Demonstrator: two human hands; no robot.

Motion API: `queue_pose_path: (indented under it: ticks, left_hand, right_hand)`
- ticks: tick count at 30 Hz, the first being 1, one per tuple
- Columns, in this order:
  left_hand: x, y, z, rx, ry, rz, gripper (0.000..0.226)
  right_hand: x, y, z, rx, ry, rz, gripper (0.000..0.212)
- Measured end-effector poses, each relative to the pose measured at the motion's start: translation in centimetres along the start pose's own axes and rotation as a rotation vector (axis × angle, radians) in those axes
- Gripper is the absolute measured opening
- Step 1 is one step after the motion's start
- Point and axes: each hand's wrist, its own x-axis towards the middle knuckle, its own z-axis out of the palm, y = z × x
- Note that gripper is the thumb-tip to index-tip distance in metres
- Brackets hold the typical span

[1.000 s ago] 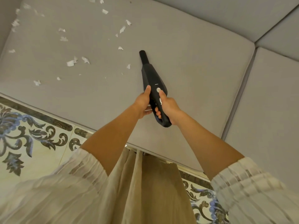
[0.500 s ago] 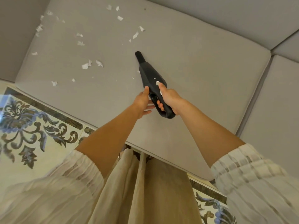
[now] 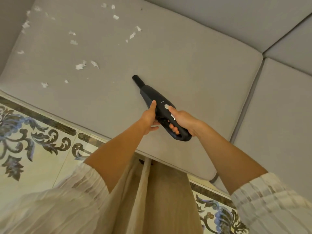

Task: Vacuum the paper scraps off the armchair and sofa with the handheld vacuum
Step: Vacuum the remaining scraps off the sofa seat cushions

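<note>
A black handheld vacuum (image 3: 152, 96) lies low over the grey sofa seat cushion (image 3: 194, 61), its nozzle pointing up and left. My right hand (image 3: 183, 119) grips its loop handle, thumb by the silver buttons. My left hand (image 3: 150, 116) holds the vacuum's body from the left, thumb laid along its side. Several white paper scraps (image 3: 80, 66) lie scattered on the cushion's left part, clear of the nozzle.
A second seat cushion (image 3: 283, 125) adjoins on the right, with grey back cushions (image 3: 219, 17) behind. The sofa's arm (image 3: 6, 22) rises at the far left. Patterned floor tiles (image 3: 33, 141) lie in front of the sofa, below my beige skirt.
The vacuum and both hands have drawn back toward the sofa's front edge and to the right. The scraps near the nozzle tip are gone from the cushion.
</note>
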Motion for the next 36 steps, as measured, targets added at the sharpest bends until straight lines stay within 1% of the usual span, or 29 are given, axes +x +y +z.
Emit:
queue_pose_path:
  ticks: [8,17,25,36]
  left_hand:
    - [-0.1,-0.5,-5.3,-0.027,0.005,-0.034,0.045]
    - [0.3,1.3,-14.2,-0.047,0.057,-0.012,0.043]
    - [1.2,3.3,-20.6,-0.058,0.046,-0.002,0.040]
    - [0.7,4.2,-26.9,-0.135,0.050,0.000,0.041]
  right_hand:
    - [1.2,-0.9,4.9,-0.018,-0.030,0.004,0.060]
    - [2.8,-6.2,12.9,-0.041,-0.016,-0.004,0.060]
    - [4.4,-9.5,18.9,-0.025,0.037,-0.018,0.059]
    - [4.8,-13.8,23.9,-0.094,0.005,-0.002,0.059]
